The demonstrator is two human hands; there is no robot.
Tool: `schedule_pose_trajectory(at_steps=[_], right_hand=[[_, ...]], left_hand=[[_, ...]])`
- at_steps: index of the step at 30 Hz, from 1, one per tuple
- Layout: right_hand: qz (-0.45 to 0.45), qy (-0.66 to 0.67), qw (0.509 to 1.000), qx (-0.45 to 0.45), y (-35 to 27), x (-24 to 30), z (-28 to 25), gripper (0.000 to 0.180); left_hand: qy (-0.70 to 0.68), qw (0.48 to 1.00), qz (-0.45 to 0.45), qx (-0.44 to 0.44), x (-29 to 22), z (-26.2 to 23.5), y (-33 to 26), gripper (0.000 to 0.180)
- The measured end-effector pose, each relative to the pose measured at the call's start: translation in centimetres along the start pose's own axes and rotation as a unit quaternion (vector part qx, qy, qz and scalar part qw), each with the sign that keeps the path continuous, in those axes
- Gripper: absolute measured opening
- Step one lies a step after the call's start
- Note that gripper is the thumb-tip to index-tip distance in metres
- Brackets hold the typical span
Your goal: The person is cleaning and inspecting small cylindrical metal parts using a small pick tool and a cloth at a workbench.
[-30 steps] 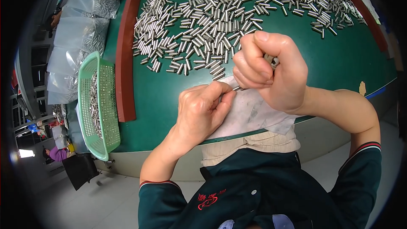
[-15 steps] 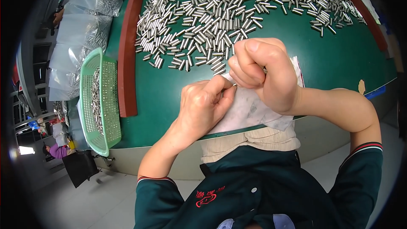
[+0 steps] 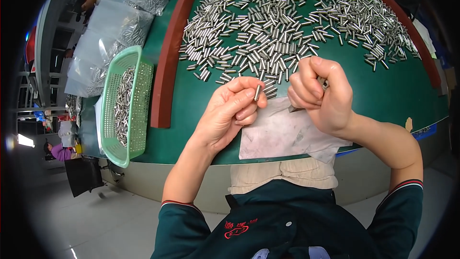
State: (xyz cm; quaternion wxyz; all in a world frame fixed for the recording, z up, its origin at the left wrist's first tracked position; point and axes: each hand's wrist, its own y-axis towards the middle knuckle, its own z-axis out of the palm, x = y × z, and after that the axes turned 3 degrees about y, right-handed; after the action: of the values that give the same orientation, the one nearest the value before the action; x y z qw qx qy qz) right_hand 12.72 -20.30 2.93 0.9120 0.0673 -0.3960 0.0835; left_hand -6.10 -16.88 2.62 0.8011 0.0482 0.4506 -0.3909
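My left hand (image 3: 230,108) pinches one short shiny metal pin (image 3: 257,92) between thumb and fingertips, tilted slightly from upright. To its right my right hand (image 3: 323,93) is curled into a fist. A small grey-dark end of something pokes out below its fingers, but most of that object is hidden. Under both hands lies a stained, whitish cloth (image 3: 273,136) at the front edge of the green table (image 3: 383,96). Just beyond the hands a wide heap of loose metal pins (image 3: 268,33) covers the table's far part.
A red-brown rail (image 3: 167,86) borders the work area on the left, and another (image 3: 421,48) on the right. Beside the left rail stands a green plastic basket (image 3: 139,129) with pins in it. Clear plastic bags (image 3: 103,36) of pins lie behind it.
My hands have drawn apart, and the left has turned so that the pin shows in its fingertips. The right fist has moved slightly right and down. The whole view has shifted a little.
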Motion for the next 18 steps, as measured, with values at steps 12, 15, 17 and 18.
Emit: schedule_pose_trajectory(at_steps=[12,15,17,18], right_hand=[[0.003,-0.004,1.000,-0.001,0.0,0.1,0.0,0.039],[-0.006,0.023,1.000,-0.002,0.1,0.1,0.0,0.037],[-0.003,0.021,1.000,-0.002,0.1,0.1,0.1,0.037],[-0.001,0.019,1.000,-0.002,0.1,0.2,0.1,0.037]], left_hand=[[-0.015,0.990,0.116,-0.084,-1.8,-1.9,-0.6,0.026],[0.007,0.986,0.124,-0.107,-1.9,-2.0,-0.6,0.027],[-0.043,0.987,0.125,-0.088,-1.8,-2.2,-0.5,0.023],[-0.043,0.987,0.125,-0.089,-1.8,-2.2,-0.5,0.023]])
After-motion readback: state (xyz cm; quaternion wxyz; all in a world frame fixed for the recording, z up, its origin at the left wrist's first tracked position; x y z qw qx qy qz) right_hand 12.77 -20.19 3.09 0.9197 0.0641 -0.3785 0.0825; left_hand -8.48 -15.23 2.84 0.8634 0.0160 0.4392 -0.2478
